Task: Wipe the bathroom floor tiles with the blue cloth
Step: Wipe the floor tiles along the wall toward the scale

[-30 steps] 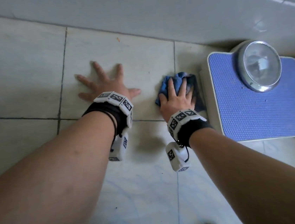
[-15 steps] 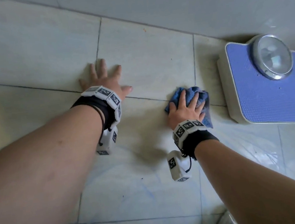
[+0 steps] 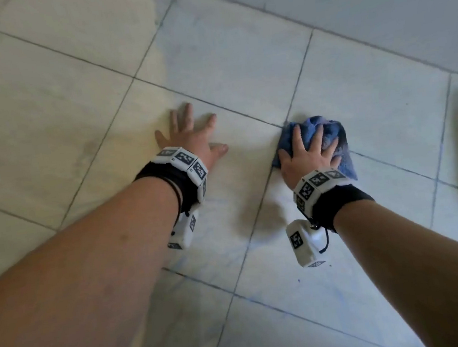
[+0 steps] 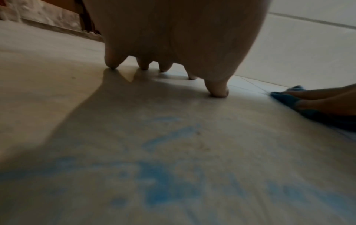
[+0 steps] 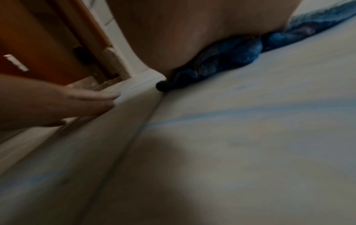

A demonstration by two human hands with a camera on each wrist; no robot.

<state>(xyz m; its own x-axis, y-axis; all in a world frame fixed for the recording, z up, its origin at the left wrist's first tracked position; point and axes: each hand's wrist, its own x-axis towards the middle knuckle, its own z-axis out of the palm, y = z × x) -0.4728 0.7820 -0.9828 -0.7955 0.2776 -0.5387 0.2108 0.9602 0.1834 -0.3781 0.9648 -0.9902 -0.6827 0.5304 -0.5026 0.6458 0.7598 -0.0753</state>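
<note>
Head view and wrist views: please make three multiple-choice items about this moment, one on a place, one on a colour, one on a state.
1. Where does the cloth lie?
A. Under the right hand
B. Under the left hand
C. On the wall

2. What colour are the smears on the floor?
A. Red
B. Blue
C. Green

3. How is the left hand?
A. Closed in a fist
B. Lifted in the air
C. Spread, fingertips on the floor

Key: 1 A, the right hand presses on it; 2 B, the left wrist view shows blue streaks; 3 C, the fingers are splayed and touch the tile.
</note>
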